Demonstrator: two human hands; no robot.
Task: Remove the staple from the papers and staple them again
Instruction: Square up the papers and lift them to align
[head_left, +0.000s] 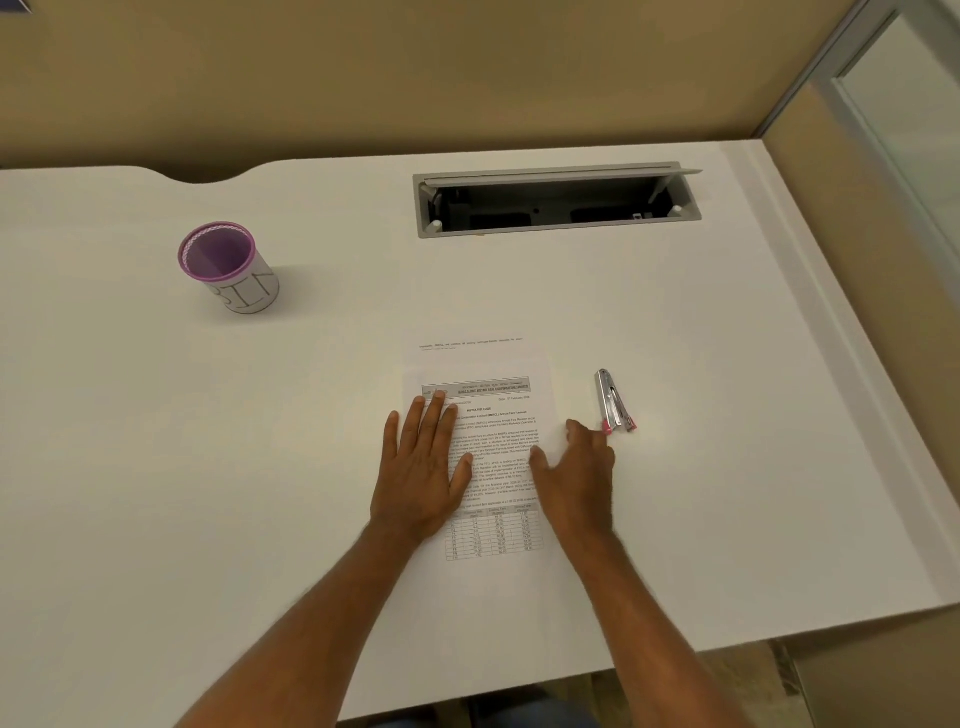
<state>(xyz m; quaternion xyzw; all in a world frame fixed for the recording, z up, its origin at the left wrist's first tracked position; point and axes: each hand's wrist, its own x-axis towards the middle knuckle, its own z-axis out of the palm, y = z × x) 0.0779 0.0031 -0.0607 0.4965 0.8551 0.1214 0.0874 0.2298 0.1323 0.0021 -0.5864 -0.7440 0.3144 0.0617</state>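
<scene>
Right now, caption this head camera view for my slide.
Left hand flat on the papers, right hand reaching toward the stapler.

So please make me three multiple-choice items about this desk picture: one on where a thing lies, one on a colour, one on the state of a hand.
1. Where does the stapler lie?
A. To the right of the papers
B. Inside the cup
C. On top of the papers

2. What colour is the rim of the cup?
A. Green
B. Purple
C. Black

3. What is the left hand doing?
A. Holding the stapler
B. Raised above the desk
C. Lying flat and open on the papers

Answers:
1 A: the stapler rests on the bare desk just right of the sheets, near the right hand.
2 B: the rim and inside look purple.
3 C: its fingers are spread on the printed page and grip nothing.
</scene>
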